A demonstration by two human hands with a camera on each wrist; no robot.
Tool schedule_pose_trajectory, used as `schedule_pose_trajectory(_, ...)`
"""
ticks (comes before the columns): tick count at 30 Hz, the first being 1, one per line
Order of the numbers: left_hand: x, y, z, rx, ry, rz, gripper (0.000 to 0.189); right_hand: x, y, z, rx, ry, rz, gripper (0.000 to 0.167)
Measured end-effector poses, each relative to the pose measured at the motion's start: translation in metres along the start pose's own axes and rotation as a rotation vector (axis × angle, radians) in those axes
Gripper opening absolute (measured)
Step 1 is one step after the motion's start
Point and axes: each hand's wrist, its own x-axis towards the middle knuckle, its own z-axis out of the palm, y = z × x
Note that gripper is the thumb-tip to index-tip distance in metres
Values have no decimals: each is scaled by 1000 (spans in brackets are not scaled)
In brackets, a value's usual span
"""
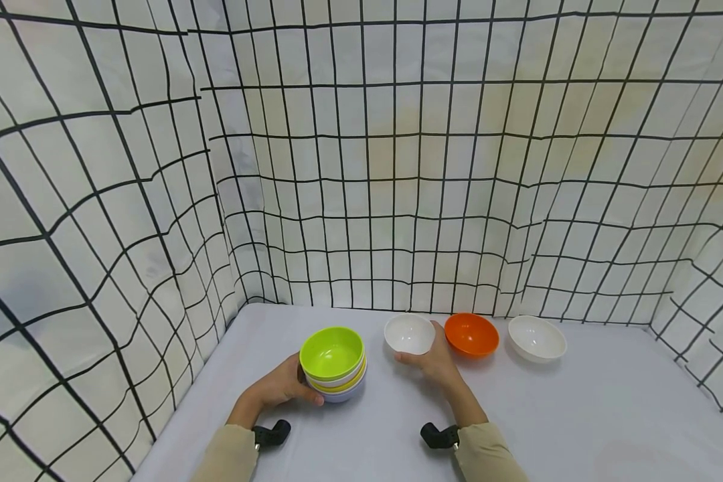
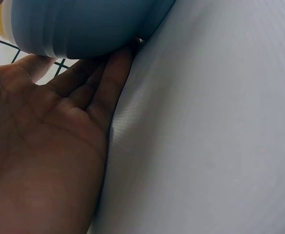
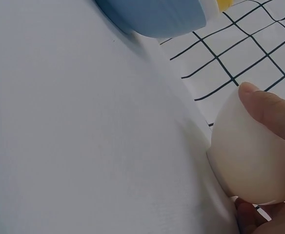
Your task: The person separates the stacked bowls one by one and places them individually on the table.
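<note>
A stack of bowls stands left of the middle in the head view. Its top is a lime green bowl (image 1: 331,353), with white and yellow rims below and a light blue bowl (image 1: 351,391) at the bottom. My left hand (image 1: 284,385) holds the stack from its left side, thumb in front. In the left wrist view, fingers (image 2: 114,80) curve beneath the blue bowl's side. My right hand (image 1: 436,361) grips a white bowl (image 1: 408,335) by its right side. The right wrist view shows the thumb (image 3: 269,109) against that bowl's outer wall; its base is at the cloth.
To the right of my right hand are an orange bowl (image 1: 472,335) and another white bowl (image 1: 537,339), both upright near the back edge. A white cloth (image 1: 608,402) covers the table. White walls with a black grid (image 1: 391,181) enclose the back and sides.
</note>
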Motion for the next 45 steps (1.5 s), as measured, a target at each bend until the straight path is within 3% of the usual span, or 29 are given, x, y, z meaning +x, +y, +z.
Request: schedule_pose_trajectory(45, 0, 2, 0, -2, -13, 21, 95, 8, 2, 4, 10, 28, 13, 115)
